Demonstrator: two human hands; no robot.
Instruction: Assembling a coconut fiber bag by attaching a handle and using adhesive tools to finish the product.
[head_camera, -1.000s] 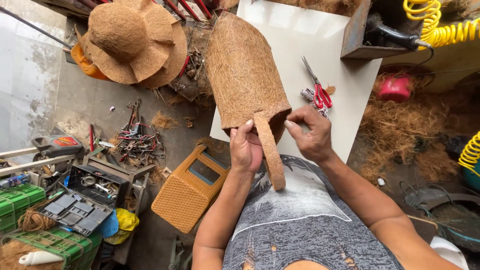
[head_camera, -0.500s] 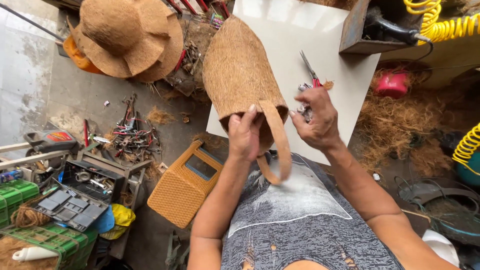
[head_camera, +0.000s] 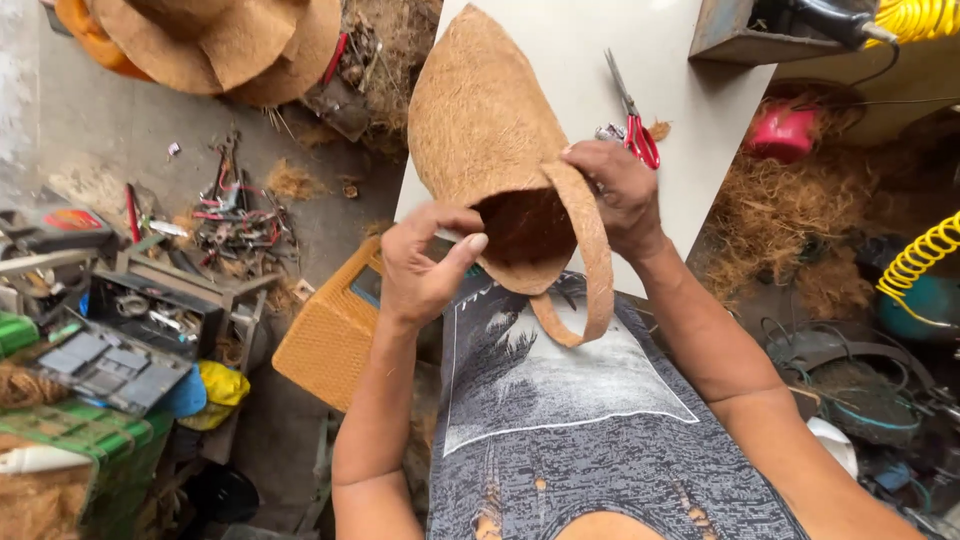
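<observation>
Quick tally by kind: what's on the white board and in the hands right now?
Fibre bag: 1, held at its mouth by the left hand and right hand
Strap: 1, looped from the bag's rim
Red-handled scissors: 1, lying on the white board
Total: 3

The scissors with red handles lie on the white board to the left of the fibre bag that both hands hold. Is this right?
Not quite. In the head view the scissors lie on the white board to the right of the fibre bag, not the left. The left hand and right hand do hold the bag.
</observation>
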